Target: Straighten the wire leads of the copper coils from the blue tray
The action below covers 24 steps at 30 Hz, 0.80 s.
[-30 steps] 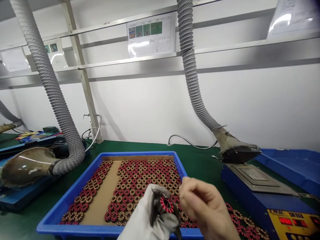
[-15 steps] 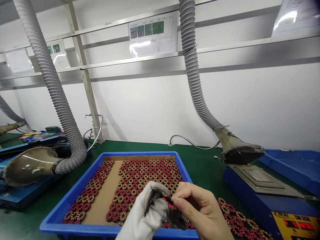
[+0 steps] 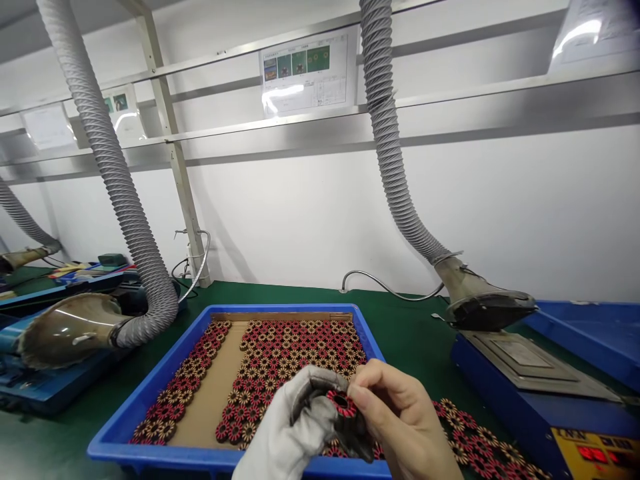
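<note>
My left hand [image 3: 295, 420], in a white glove with dark-stained fingertips, is closed around a small motor stator [image 3: 342, 403]. The stator is a ring with red windings and a dark centre, tilted up toward me. At its right edge my bare right hand [image 3: 400, 413] pinches thumb and forefinger together; whatever lies between those fingertips is too small to make out. Both hands hover over the near right part of a blue tray [image 3: 165, 455]. Rows of red and copper-coloured stators [image 3: 300, 347] lie on cardboard [image 3: 213, 387] inside it.
More stators [image 3: 480, 443] lie on the green mat right of the tray. A blue machine [image 3: 520, 407] with a metal top and red digits stands at right, under an extraction hose nozzle [image 3: 487, 303]. Another nozzle [image 3: 70, 330] is at left. An empty-looking blue tray [image 3: 590, 333] sits far right.
The stator in my left hand has turned so its ring face shows more clearly. My right fingertips have shifted slightly up along its edge. The view has moved a little.
</note>
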{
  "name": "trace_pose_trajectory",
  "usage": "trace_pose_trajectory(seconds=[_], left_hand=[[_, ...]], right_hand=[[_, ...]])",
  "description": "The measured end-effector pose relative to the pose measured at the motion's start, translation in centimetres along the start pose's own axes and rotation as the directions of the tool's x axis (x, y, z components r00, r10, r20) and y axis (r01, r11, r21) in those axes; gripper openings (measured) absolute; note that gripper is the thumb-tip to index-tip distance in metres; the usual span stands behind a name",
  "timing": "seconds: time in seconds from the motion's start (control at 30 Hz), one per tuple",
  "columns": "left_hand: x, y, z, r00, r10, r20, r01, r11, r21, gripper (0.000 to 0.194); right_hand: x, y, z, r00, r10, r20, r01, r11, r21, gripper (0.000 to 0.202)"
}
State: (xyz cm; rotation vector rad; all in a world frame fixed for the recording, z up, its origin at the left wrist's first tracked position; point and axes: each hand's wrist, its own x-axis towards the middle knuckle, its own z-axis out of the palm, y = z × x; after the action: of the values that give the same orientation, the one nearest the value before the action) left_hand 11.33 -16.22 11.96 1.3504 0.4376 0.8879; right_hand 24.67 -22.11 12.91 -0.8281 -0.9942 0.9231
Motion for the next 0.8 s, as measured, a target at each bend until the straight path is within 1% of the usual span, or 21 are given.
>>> trace_pose_trajectory(seconds=[0.1, 0.2, 0.37, 0.5, 0.67, 0.73, 0.8], left_hand=[[-0.2, 0.6, 0.2, 1.0, 0.003, 0.004, -0.003, 1.0, 0.027, 0.054], [-0.2, 1.0, 0.5, 1.0, 0.006, -0.02, -0.006, 1.0, 0.02, 0.053], [-0.1, 0.3, 0.4, 1.0, 0.004, -0.009, -0.004, 1.0, -0.015, 0.052], [0.0, -0.2, 0.2, 0.999, 0.022, -0.028, -0.023, 1.0, -0.02, 0.052], [0.1, -0.2, 0.1, 1.0, 0.018, -0.018, -0.018, 0.999, -0.027, 0.051], [0.1, -0.4, 0.0, 1.0, 0.014, -0.013, -0.014, 0.999, -0.031, 0.049], [0.1, -0.6, 0.0, 1.0, -0.003, -0.011, 0.003, 0.999, -0.052, 0.047]], right_hand=[[-0.1, 0.0, 0.4, 1.0, -0.013, -0.006, 0.013, 1.0, 0.01, 0.037], [-0.2, 0.0, 0.5, 0.999, -0.041, -0.001, 0.041, 0.999, 0.013, 0.038], [-0.2, 0.1, 0.5, 0.998, -0.044, -0.047, 0.045, 0.999, 0.003, 0.036], [-0.2, 0.4, 0.5, 0.994, -0.066, -0.082, 0.064, 0.998, -0.021, 0.034], [-0.3, 0.5, 0.4, 0.999, -0.026, -0.028, 0.026, 0.999, 0.02, 0.035], [-0.2, 0.4, 0.4, 1.0, -0.029, 0.008, 0.029, 1.0, 0.008, 0.035], [-0.2, 0.4, 0.5, 0.999, -0.043, -0.011, 0.043, 0.999, -0.019, 0.036]])
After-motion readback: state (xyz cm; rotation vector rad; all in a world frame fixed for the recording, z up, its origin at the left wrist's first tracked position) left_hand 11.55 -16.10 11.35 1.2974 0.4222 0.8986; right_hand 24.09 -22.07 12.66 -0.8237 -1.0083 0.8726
